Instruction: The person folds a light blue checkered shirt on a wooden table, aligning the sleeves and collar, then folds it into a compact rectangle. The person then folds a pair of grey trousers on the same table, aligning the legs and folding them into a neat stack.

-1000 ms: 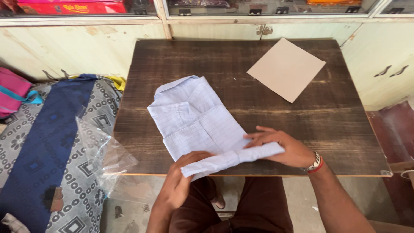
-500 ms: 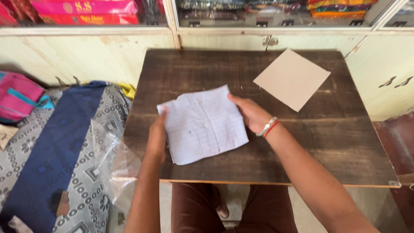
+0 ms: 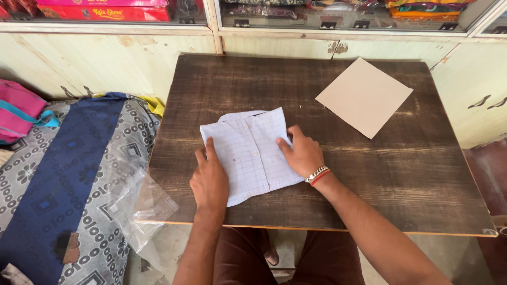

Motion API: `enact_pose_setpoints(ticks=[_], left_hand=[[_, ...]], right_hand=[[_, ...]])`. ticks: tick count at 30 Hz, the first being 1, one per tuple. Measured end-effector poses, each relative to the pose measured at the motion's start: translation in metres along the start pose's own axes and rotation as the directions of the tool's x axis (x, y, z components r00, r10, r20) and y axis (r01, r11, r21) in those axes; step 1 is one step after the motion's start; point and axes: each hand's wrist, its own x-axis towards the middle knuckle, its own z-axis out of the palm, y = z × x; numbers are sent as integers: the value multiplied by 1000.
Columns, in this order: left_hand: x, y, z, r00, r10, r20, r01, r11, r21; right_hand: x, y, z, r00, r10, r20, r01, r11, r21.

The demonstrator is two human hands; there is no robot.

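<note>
Pressing flat on the shirt (image 3: 252,154): both hands were laid palm-down on it, fingers extended, grasping nothing. Left hand (image 3: 209,178) sat on the shirt's left edge, fingertips pointing toward its collar end. Right hand (image 3: 301,154) sat on the shirt's right edge, thumb and fingers angled inward over the cloth. Bracelet (image 3: 317,173) and a red thread were on the right wrist, just off the shirt's lower right corner.

Shirt was pale blue with a fine check, folded into a compact rectangle, button placket facing up and running down its middle, collar at the far end. It lay flat on the dark wooden counter (image 3: 369,184), roughly mid-depth and left of centre.

Cardboard square (image 3: 364,96), tan, lay flat on the counter up and to the right of the shirt, well apart from it, turned at an angle.

Clear plastic bag (image 3: 142,203) hung off the counter's near-left corner, below and left of the shirt. Patterned grey and blue cloth (image 3: 63,179) was spread further left of the shirt, off the counter. Pink bag (image 3: 18,108) sat beyond that, at the far left. Glass-fronted cabinets (image 3: 338,21) ran behind the counter, past the shirt's collar end.
</note>
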Motion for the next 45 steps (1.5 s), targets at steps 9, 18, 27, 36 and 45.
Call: enact_pose_setpoints(ticks=[9, 18, 27, 36, 45], left_hand=[[-7, -8, -2, 993, 4, -119, -1, 1000, 26], [55, -45, 20, 986, -144, 88, 164, 937, -308], [68, -39, -38, 935, 32, 354, 312, 406, -859], [-4, -28, -55, 957, 287, 48, -52, 330, -942], [-60, -37, -7, 978, 6, 207, 153, 649, -745]], right_hand=[[2, -2, -13, 1000, 18, -12, -18, 999, 29], [52, 22, 8, 917, 95, 388, -270, 864, 426], [55, 14, -40, 958, 11, 286, -199, 743, 639], [-22, 48, -94, 974, -179, 140, 34, 723, 691], [-60, 73, -56, 900, 161, 405, -367, 781, 505]])
